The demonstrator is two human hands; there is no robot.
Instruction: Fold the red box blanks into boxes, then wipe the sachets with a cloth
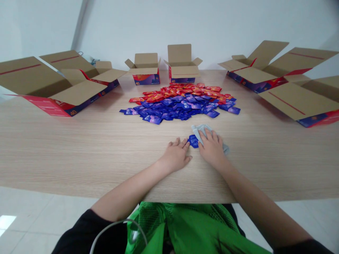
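A single blue sachet (pixel 193 141) lies flat on the wooden table, its right part hidden under a pale grey-blue cloth (pixel 197 131) and my right hand. My left hand (pixel 177 155) rests palm down with fingers stretched and apart, the fingertips touching the sachet's left end. On top of the cloth, my right hand (pixel 212 146) presses down with its fingers bent over the fabric. Beyond both hands spreads a pile of blue sachets (pixel 172 109), with red sachets (pixel 169 92) heaped behind them.
Two open cardboard boxes, a left one (pixel 146 78) and a right one (pixel 184 72), stand behind the pile. More open boxes flank the table at the left (pixel 79 93) and right (pixel 254 79). The table's front edge (pixel 185 202) runs close to my body.
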